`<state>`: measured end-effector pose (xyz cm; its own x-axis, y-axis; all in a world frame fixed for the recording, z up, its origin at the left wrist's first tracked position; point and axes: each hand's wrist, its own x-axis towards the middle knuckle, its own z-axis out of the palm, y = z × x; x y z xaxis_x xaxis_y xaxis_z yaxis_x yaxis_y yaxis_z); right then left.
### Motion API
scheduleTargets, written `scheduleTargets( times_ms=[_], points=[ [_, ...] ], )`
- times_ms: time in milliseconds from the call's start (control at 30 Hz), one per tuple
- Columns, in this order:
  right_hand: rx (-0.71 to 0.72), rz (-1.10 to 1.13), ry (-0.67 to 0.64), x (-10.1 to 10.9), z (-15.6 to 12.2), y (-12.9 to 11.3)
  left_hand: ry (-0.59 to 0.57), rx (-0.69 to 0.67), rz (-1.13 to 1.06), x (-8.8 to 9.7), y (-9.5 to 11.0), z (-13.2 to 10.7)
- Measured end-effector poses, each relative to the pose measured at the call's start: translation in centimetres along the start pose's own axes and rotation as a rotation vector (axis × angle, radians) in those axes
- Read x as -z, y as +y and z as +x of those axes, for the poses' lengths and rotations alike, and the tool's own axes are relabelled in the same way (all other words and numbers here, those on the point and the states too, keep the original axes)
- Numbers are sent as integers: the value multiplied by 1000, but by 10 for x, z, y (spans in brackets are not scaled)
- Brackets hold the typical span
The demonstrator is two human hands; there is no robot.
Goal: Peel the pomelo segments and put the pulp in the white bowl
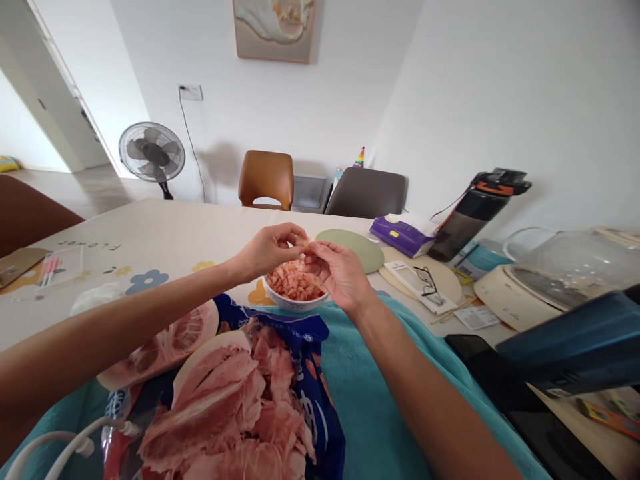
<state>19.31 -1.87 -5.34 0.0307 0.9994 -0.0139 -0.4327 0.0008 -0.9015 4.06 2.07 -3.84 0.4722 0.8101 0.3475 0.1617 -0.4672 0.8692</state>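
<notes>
My left hand (274,251) and my right hand (341,272) meet fingertip to fingertip above a white bowl (295,305). Both are closed in a pinch; whatever lies between the fingertips is too small and covered to make out. Small pink pieces of pomelo flesh (295,283) fill the bowl. Nearer to me, torn pink pomelo membrane and peel (215,413) lie heaped on a blue plastic bag (325,407). A hollowed piece of pomelo rind (193,327) sits at the left, partly behind my left forearm.
A teal towel (370,393) lies under the bag. At the right are a green round mat (350,247), a purple tissue pack (403,235), glasses (426,281), a dark bottle (470,217), a blue tumbler (575,350) and a black phone-like slab (525,400). White cables (75,443) cross the lower left.
</notes>
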Motion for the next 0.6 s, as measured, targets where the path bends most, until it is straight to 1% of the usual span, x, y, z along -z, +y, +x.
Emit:
scheduleTargets(
  times_ms=[67, 233, 367, 433, 500, 600],
  points=[
    [1, 19, -2, -2, -1, -1, 28, 9, -33, -2, 2, -1],
    [39, 63, 18, -5, -2, 0, 97, 171, -267, -6, 1, -1],
    [119, 5, 44, -3, -1, -1, 125, 244, -353, -6, 0, 0],
    [190, -55, 78, 2, 1, -2, 105, 288, -393, -3, 1, 0],
    [255, -148, 115, 7, 4, -2, 58, 339, -448, 0, 1, 1],
    [316, -371, 151, 14, 9, 1, -32, 393, -543, 5, 2, 0]
  ],
)
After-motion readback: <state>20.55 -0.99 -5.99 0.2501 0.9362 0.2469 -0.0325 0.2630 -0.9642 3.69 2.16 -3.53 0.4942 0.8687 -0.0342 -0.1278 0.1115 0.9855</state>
